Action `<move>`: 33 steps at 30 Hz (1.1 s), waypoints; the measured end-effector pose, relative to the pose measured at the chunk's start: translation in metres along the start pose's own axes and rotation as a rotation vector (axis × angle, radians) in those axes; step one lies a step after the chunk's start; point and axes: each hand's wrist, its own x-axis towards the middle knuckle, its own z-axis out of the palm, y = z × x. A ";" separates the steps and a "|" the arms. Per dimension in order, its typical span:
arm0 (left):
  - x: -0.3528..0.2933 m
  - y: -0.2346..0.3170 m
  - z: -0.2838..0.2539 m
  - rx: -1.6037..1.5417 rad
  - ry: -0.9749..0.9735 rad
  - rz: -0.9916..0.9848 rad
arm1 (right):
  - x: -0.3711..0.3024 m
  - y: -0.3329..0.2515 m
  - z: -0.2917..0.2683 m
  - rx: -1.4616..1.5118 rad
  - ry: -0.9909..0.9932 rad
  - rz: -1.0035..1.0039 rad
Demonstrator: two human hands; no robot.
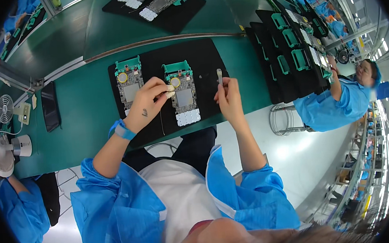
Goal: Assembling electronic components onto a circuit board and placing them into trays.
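Observation:
A circuit board (184, 97) with a green plastic frame at its far end lies on a black mat (208, 58). It carries a round yellow-rimmed part (175, 82), a grey square plate and a silvery near end. My left hand (148, 102), pale covers on its fingertips, pinches at the board's left edge beside the round part. What lies between those fingertips is hidden. Right of the board, my right hand (230, 101) holds a small, narrow, light-coloured stick (219, 75) upright, its tip pale. A similar board (130, 87) sits to the left, partly covered by my left hand.
A black phone-like device (51, 106) and small fans (1, 155) stand on the left. Another mat with boards (160, 6) is at the back. Black trays with green frames (288, 41) stand at the right, near a co-worker in blue (334, 103).

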 end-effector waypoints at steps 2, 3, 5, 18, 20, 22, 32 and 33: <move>0.006 0.000 -0.003 -0.043 0.069 0.043 | -0.001 -0.018 0.004 0.101 -0.075 0.102; 0.008 -0.001 -0.003 -0.039 0.070 0.044 | 0.000 -0.018 0.009 0.089 -0.086 0.054; 0.010 -0.002 -0.001 0.063 0.047 0.121 | -0.001 -0.026 0.024 0.137 -0.100 0.012; 0.015 0.003 0.004 -0.034 -0.013 -0.068 | 0.006 -0.033 0.056 -0.174 -0.021 -0.492; 0.018 0.003 0.004 0.213 0.015 0.184 | 0.004 -0.031 0.059 -0.159 -0.025 -0.436; 0.019 -0.002 0.005 0.182 0.001 0.166 | 0.002 -0.027 0.061 -0.041 -0.055 -0.328; 0.028 0.008 0.005 0.172 -0.012 0.057 | -0.005 -0.018 0.029 -0.448 0.034 -0.182; 0.029 0.009 0.005 0.170 -0.015 0.056 | -0.007 -0.018 0.029 -0.522 -0.001 -0.140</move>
